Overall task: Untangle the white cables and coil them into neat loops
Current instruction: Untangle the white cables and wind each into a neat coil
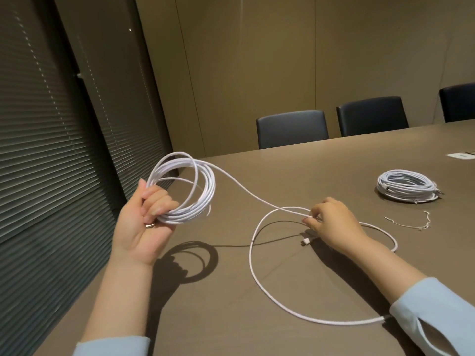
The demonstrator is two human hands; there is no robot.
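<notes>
My left hand is raised above the table's left side and grips a coil of white cable made of several loops. From that coil one strand runs right and down to my right hand, which pinches it low over the table. The loose rest of the white cable lies in a wide loop on the table, passing under my right forearm. Its white plug end rests on the table just below my right hand. A second white cable coil lies flat at the far right.
The brown table fills the lower view; its left edge runs beside dark window blinds. A thin wire tie lies near the flat coil. Dark chairs stand along the far edge. A small socket plate sits at far right.
</notes>
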